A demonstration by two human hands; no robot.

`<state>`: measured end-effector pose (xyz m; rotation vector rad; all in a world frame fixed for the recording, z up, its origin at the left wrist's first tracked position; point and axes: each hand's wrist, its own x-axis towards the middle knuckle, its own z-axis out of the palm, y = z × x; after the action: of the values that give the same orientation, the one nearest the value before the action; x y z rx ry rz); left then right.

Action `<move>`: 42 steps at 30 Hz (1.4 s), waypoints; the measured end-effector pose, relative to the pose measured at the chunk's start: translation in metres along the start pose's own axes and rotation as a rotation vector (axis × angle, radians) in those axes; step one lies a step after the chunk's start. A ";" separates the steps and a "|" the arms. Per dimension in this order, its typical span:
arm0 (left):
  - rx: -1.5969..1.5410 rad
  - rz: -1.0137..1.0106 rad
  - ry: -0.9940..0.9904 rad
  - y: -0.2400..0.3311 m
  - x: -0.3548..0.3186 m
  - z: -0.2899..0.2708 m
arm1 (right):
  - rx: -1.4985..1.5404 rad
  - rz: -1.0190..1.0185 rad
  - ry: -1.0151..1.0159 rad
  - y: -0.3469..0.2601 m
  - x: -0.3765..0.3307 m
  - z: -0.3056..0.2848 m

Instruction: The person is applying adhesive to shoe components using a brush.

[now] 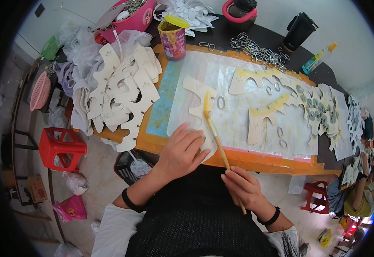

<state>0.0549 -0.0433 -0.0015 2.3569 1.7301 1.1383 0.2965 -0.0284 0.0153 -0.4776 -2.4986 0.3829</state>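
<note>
My right hand (244, 186) is closed round the wooden handle of a brush (219, 144). The brush's yellowed bristles rest on the edge of a cream cut-out piece (192, 87) with curved notches, where a yellow smear shows. Flat on the lower end of that same piece lies my left hand (182, 150), fingers stretched out and holding nothing else. Just right of the bristles is an oval metal ring (221, 102). Farther right, two more cut-outs carry yellow along their edges: an upper one (238, 80) and a lower one (254, 130), with loose rings near them.
Uncoated cut-outs (138, 92) are heaped at the left. An open, smeared tub (172, 42) stands behind the work sheet. Linked metal rings (259, 52), a black tumbler (299, 32) and a glue bottle (319, 58) line the back. A red stool (63, 147) stands left; another person sits far right.
</note>
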 end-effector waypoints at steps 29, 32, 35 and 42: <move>0.028 -0.007 -0.015 -0.002 -0.001 -0.002 | 0.256 -0.062 -0.013 -0.009 0.004 -0.041; 0.019 -0.022 -0.016 -0.001 -0.002 -0.003 | -0.011 0.040 0.036 -0.013 -0.003 -0.039; 0.006 -0.011 -0.015 0.000 0.001 -0.002 | -0.036 -0.004 -0.044 -0.013 -0.014 -0.032; 0.022 -0.006 -0.016 0.000 -0.001 -0.001 | 0.153 -0.002 -0.102 -0.016 -0.019 -0.059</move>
<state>0.0540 -0.0447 -0.0016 2.3645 1.7531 1.1019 0.3415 -0.0404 0.0597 -0.4030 -2.5430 0.6061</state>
